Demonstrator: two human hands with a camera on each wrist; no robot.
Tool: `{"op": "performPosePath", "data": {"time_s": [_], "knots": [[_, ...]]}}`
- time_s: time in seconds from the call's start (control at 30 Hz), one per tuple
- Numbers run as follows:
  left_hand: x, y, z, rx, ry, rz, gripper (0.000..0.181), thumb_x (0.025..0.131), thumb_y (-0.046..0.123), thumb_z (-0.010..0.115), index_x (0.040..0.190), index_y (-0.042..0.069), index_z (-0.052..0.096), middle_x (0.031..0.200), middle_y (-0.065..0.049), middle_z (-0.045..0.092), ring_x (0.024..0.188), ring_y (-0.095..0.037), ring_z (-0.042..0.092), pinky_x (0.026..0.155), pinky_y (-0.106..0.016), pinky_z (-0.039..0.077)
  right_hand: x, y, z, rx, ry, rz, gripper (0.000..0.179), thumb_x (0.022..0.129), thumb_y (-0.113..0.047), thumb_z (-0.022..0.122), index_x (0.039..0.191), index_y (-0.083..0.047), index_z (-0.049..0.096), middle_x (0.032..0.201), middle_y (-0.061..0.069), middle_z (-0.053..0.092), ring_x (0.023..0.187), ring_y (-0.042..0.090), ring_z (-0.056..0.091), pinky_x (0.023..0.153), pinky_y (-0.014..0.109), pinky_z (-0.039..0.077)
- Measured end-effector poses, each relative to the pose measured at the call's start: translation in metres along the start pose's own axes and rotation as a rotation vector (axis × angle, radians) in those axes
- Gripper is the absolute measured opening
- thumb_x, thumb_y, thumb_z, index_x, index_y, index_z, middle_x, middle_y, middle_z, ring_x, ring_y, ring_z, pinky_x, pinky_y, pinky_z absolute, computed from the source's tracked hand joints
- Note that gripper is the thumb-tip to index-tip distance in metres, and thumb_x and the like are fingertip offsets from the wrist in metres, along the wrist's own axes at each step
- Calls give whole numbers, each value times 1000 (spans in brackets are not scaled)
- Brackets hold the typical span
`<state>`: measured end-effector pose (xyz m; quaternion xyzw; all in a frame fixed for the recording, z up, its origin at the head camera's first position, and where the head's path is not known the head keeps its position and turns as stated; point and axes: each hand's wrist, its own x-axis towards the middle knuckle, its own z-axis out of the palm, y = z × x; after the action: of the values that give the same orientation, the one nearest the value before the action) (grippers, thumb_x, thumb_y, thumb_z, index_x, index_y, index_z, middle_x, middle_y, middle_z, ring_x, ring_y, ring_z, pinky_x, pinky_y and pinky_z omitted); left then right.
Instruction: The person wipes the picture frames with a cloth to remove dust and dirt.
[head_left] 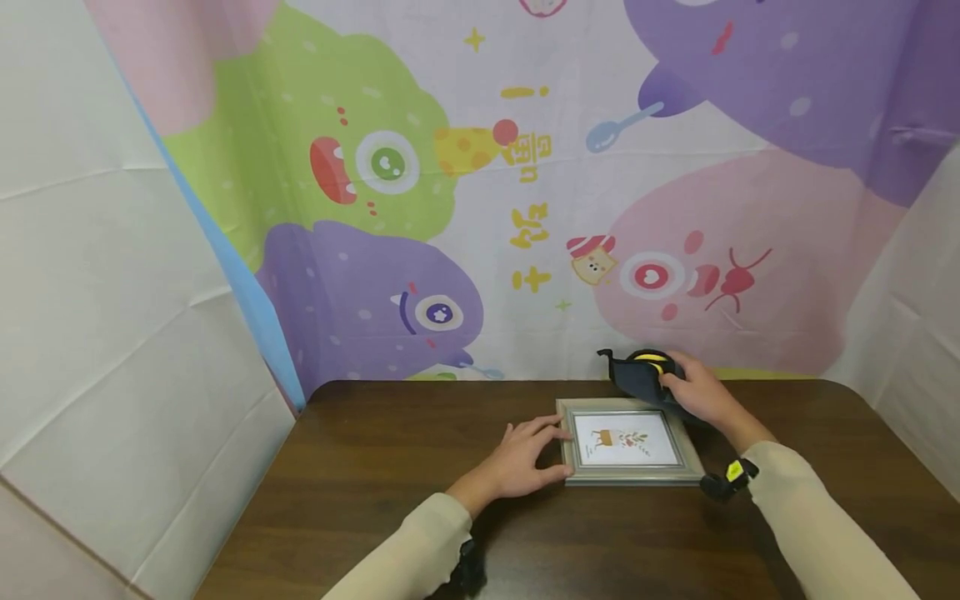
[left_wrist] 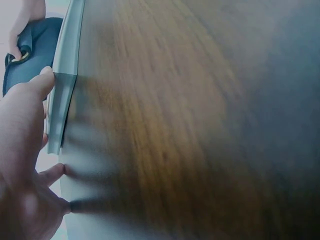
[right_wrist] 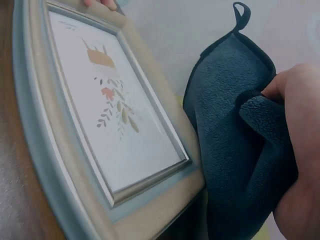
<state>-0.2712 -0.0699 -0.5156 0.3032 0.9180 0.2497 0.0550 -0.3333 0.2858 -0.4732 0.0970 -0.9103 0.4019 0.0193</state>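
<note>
One rectangular silver-beige picture frame [head_left: 633, 477] is laid on the brown wood-grain surface [head_left: 360, 475]; its print's lettering is too small to be read. Its left edge is touched by the left hand [head_left: 521, 460], fingers spread. One dark blue-grey plush cloth [head_left: 636, 382] is pinched by the right hand [head_left: 701, 390] at the frame's far edge. Yellow Chinese characters [head_left: 530, 225] are printed sideways on the cartoon backdrop [head_left: 517, 333].

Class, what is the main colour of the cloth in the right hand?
Dark blue; the cloth shows best in the right wrist view.
</note>
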Motion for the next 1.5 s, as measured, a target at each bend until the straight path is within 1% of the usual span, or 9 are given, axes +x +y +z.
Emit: {"op": "performPosePath", "data": {"time_s": [0.2,0.43,0.6,0.8,0.97,1.2,1.33,1.43,1.5], "knots": [[1,-1,0,8,1,-5,54,108,51,71,155,26,64,183,-1,43,168,-38,44,133,-81,27,-14,-10,-3,-22,28,-55,51,110,-13,57,153,13,54,148,42,62,133,57,61,113,74,50],[1,-1,1,1,-1,-11,54,108,51,70,156,26,64,183,-1,42,168,-38,43,134,-81,26,-35,-21,-5,-89,77,-122,44,108,-8,62,148,11,59,136,37,70,121,47,69,101,61,56],[2,-3,1,-7,10,13,54,108,52,71,155,25,64,182,-3,44,167,-41,44,131,-84,27,-51,-26,-8,-107,57,-158,39,109,-8,65,145,6,62,129,32,74,109,37,71,87,43,59],[11,-25,17,-47,47,58,55,106,58,70,153,31,65,182,1,43,166,-43,45,128,-88,26,-72,-42,-6,-158,36,-227,35,108,-9,69,142,0,67,120,20,80,100,21,71,80,32,56],[16,-36,27,-47,70,86,56,106,60,70,154,33,65,183,2,43,165,-43,46,127,-89,25,-90,-54,0,-204,-9,-304,34,106,-9,72,139,-5,69,103,2,77,84,3,59,76,28,50],[17,-35,30,-38,76,84,55,105,58,71,154,32,65,182,2,44,165,-42,46,128,-89,24,-116,-66,12,-200,-109,-380,34,106,-11,73,139,-5,70,107,-6,78,85,-5,57,74,26,50],[15,-32,27,-52,70,64,55,104,55,73,153,31,65,182,2,43,166,-42,45,130,-88,22,-131,-75,19,-247,-123,-457,32,105,-14,75,137,-14,72,112,-9,78,90,-5,57,76,26,50],[10,-17,15,-28,39,34,54,105,52,73,153,28,65,182,0,43,166,-41,45,131,-86,25,-142,-83,26,-302,-128,-514,31,105,-19,77,136,-22,72,115,-11,79,92,-5,60,75,27,51],[10,-17,14,-26,32,26,54,106,53,72,153,28,65,182,0,44,167,-40,45,131,-85,26,-148,-88,32,-345,-143,-545,30,105,-22,77,135,-26,72,116,-13,80,95,-4,64,75,29,54]]}}
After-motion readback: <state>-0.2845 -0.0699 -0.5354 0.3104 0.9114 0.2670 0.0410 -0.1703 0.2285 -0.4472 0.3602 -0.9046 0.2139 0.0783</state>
